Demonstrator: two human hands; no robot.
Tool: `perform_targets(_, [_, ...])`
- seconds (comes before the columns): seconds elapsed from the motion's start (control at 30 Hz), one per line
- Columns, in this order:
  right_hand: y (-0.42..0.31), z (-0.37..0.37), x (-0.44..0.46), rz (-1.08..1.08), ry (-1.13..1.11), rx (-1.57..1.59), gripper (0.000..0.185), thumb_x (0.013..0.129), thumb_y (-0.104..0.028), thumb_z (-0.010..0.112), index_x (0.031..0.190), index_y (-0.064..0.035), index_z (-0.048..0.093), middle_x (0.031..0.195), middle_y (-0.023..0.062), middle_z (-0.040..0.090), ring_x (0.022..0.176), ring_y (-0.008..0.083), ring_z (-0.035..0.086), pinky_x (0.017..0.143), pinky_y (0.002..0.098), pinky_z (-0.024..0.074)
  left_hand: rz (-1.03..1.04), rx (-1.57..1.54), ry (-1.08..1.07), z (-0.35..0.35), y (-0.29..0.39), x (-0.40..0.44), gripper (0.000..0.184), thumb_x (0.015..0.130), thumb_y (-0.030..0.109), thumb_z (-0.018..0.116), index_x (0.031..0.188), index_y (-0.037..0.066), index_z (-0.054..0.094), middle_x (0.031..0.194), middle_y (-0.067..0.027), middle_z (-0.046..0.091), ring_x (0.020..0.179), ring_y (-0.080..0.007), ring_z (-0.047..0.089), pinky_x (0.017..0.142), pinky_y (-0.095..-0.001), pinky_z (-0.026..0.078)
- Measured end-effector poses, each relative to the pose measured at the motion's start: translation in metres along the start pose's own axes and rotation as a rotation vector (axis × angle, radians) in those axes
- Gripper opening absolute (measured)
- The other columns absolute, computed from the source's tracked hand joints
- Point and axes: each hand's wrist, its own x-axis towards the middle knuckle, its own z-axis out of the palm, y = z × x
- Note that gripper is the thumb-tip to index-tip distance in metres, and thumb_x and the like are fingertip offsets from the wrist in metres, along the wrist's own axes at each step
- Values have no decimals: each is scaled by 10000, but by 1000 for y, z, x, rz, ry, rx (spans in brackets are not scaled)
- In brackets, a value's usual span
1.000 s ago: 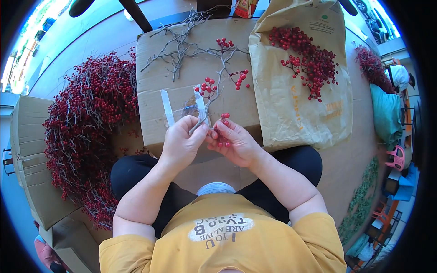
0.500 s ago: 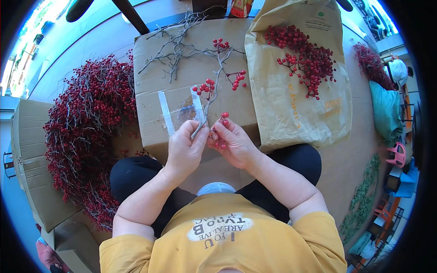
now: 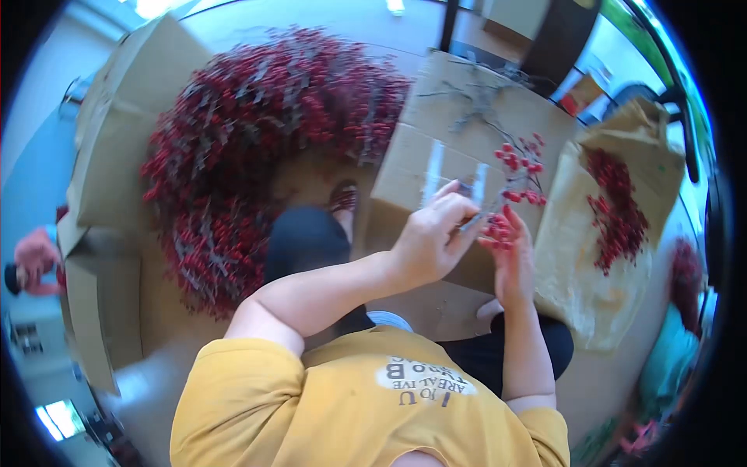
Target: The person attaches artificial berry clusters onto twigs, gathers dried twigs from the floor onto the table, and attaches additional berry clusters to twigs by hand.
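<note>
My left hand (image 3: 437, 237) is closed around the lower stem of a berry branch (image 3: 520, 162), an artificial-looking twig with bunches of red berries that slants up over the cardboard box (image 3: 401, 183). Close beside it, my right hand (image 3: 515, 265) has its fingers around a small red berry sprig (image 3: 498, 230) at the branch's lower end; blur hides the exact grip. Bare grey twigs (image 3: 478, 101) lie on the box top. To the right, more red berry sprigs (image 3: 618, 210) rest on a tan paper sack (image 3: 564, 257).
A large heap of red berry branches (image 3: 233, 132) fills the floor to the left. Behind it stand open cardboard cartons (image 3: 128, 117). Dark legs of furniture rise beyond the box. A green sack (image 3: 669, 358) sits at the far right, and a person in pink (image 3: 37, 261) is at the far left.
The head view has swung left, so the box and sack sit further right. Both hands still hold the branch and its berries, and the branch now leans more to the right.
</note>
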Motion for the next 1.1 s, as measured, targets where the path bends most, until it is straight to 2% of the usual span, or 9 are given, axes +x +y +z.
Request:
perform_targets(0.07, [7,-3,-2,12,91,-82,539,964,-423,432,1338,-36,410,1230,113,518,1060,183,527,912,341,439,43,62,162,-34,22,-4,74,837,28,630,885,26,574,820,-100,638,715,-219,635,1020,-458,380])
perform_targets(0.23, [29,-23,1,-37,175,-250,275,991,-231,451,1159,-30,533,1024,70,580,899,121,565,809,259,484,212,381,540,-152,59,-96,156,866,-60,559,995,10,507,876,-127,631,830,-188,661,1049,-458,349])
perform_targets(0.4, [33,-16,-8,-135,200,-351,232,976,-221,491,1100,-44,574,922,39,604,812,94,575,739,229,498,-16,880,828,-289,92,-213,36,901,-12,532,930,8,525,844,-98,665,856,-172,653,1041,-423,352])
perform_targets(0.47, [32,-13,-13,-125,198,-382,217,976,-215,492,1083,-47,579,906,34,605,797,88,576,726,220,499,-156,900,936,-334,75,-253,52,930,35,513,961,-3,531,872,-96,676,861,-157,656,1050,-415,339])
perform_targets(0.53, [38,-8,-16,-93,181,-393,199,974,-204,494,1063,-48,580,897,30,607,786,86,579,720,214,498,-518,746,1071,-365,54,-281,133,936,91,527,970,-27,577,842,-117,679,827,-155,658,873,-378,482])
perform_targets(0.7, [40,0,-29,-12,137,-531,200,973,-198,496,1072,-53,593,886,21,606,779,75,571,704,205,493,-1386,1046,458,-407,-23,-402,375,805,316,655,978,-16,623,941,-254,647,915,-394,624,818,-450,488])
perform_targets(0.83, [38,-14,-37,-56,144,-719,203,975,-188,493,1077,-48,598,884,16,607,777,68,562,707,198,479,-1262,1399,411,-372,16,-395,443,828,384,625,1042,-2,589,868,-213,661,803,-350,651,719,-455,503])
perform_targets(1.03, [53,-35,-45,-36,231,-835,198,976,-179,490,1051,-32,599,863,14,597,796,70,551,741,206,463,-526,1454,422,-364,-14,-323,255,843,226,618,1048,73,621,1021,-79,646,998,-264,589,960,-463,389])
perform_targets(1.1, [58,-31,-44,-48,221,-876,194,978,-175,484,1047,-32,597,856,13,592,792,72,548,742,210,460,-437,1470,229,-359,-45,-276,274,810,241,640,1042,96,625,1071,-81,625,1110,-294,522,1010,-475,322])
